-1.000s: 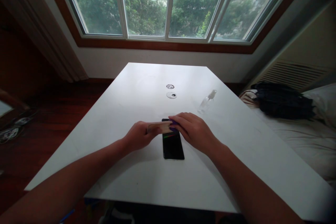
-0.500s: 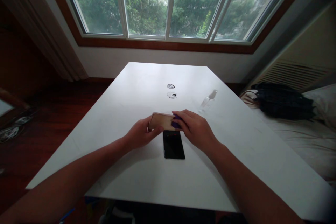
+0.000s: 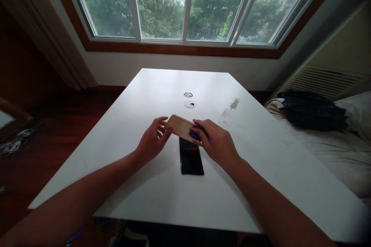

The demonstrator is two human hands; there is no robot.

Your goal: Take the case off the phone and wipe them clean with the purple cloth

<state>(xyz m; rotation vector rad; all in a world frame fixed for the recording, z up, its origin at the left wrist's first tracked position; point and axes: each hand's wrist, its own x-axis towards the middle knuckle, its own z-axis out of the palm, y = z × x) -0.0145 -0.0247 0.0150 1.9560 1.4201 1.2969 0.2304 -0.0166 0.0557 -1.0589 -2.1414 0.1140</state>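
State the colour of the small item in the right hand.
Purple; the small item shows best in the head view.

At the centre of the frame, the beige case (image 3: 180, 126), previously edge-on, now shows its broad face and slopes toward the lower right; the left hand (image 3: 152, 139), left of centre, sits higher.

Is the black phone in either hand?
No, the black phone lies on the white table, partly hidden behind the tan case.
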